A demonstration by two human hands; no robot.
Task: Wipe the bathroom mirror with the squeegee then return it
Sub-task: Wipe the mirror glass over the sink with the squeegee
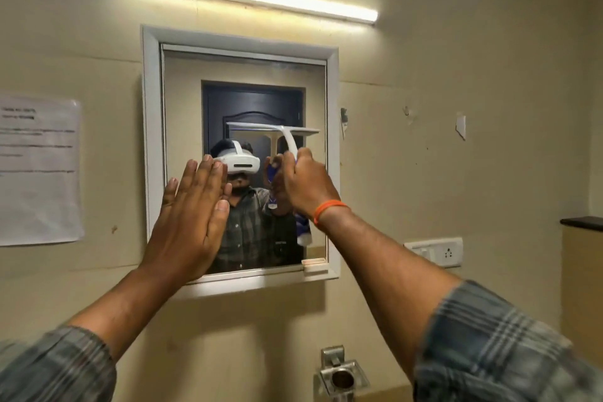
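Paper notice (39, 170): a thin white sheet with blurred print, stuck flat on the cream wall left of the mirror.
Left hand (192, 215): open, fingers straight and together, palm facing the glass at the mirror's lower left; it holds nothing. Whether it touches the glass I cannot tell.
Mirror (182, 108): flat, hard, smooth glass in a white rectangular frame; likely fragile, so pressure should stay even.
Squeegee (287, 137): white plastic, T-shaped, with a long straight blade lying level against the glass about mid-height, right of centre. It looks light and stiff. The best hold is probably the handle, low down.
Right hand (306, 183): curled tightly round the squeegee's handle, with an orange band on the wrist.
Wall socket (435, 251): white plastic plate, lower right of the mirror.
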